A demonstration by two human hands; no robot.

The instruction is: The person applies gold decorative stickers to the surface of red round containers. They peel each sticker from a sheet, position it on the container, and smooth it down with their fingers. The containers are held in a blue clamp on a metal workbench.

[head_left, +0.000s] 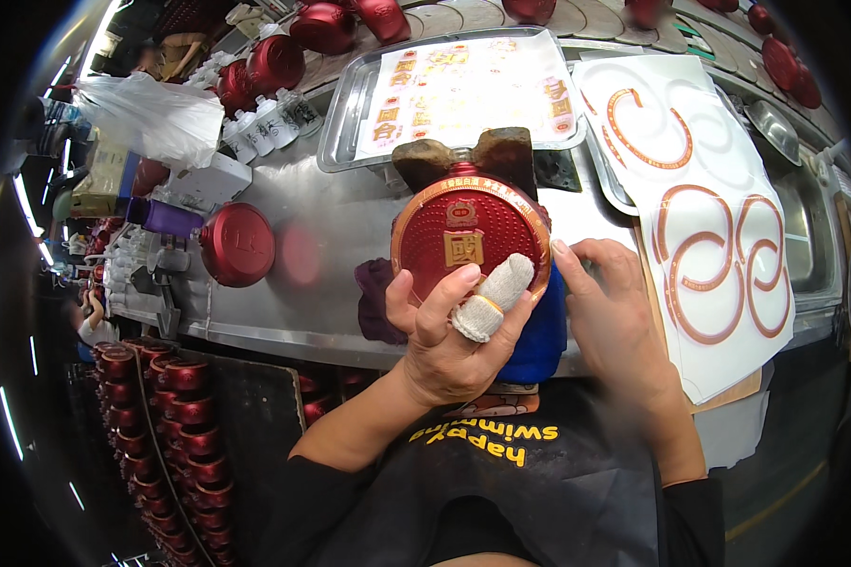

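A round, flat red bottle (427, 266) stands neck upward against a dark brown two-pronged rest (424, 166). Its face bears gold raised marks, and an orange-gold ring strip (409, 214) follows the rim. My left hand (459, 364) cups the lower front of the bottle, fingers spread over its face. A whitish cloth sleeve (511, 283) covers one finger, with a thin orange band around it. At the bottle's right edge, my right hand (619, 317) has its thumb tip near the rim, other fingers loosely bent with nothing visible between them. Blue cloth (544, 335) lies below the bottle.
A metal tray (336, 142) with a printed decal sheet (473, 85) lies behind the bottle. White sheets (728, 364) with orange ring decals lie right. Another red bottle (238, 244) and a purple container (165, 217) stand left. Stacked red bottles (194, 411) fill the lower left.
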